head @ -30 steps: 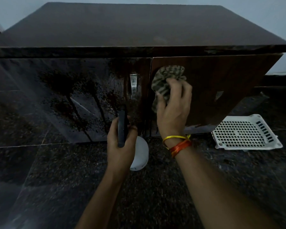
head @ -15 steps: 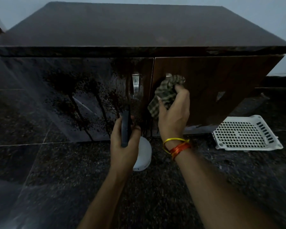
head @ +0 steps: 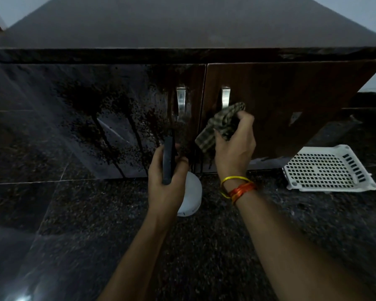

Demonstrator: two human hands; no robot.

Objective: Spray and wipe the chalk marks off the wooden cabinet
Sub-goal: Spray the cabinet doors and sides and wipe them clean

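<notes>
Nearest me, my left hand curled its fingers round the spray bottle, its white body low above the dark stone floor. Just beyond, my right hand bunched the checked cloth in its fingers against the wooden cabinet, below the right door's handle; the left door was wet and streaked.

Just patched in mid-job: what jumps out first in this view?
Dark spray spatter with drips runs down the cabinet's left door. At centre, the right hand holds a checked cloth against the right door, while the left hand grips the spray bottle. A white perforated tray lies on the floor, right.
</notes>
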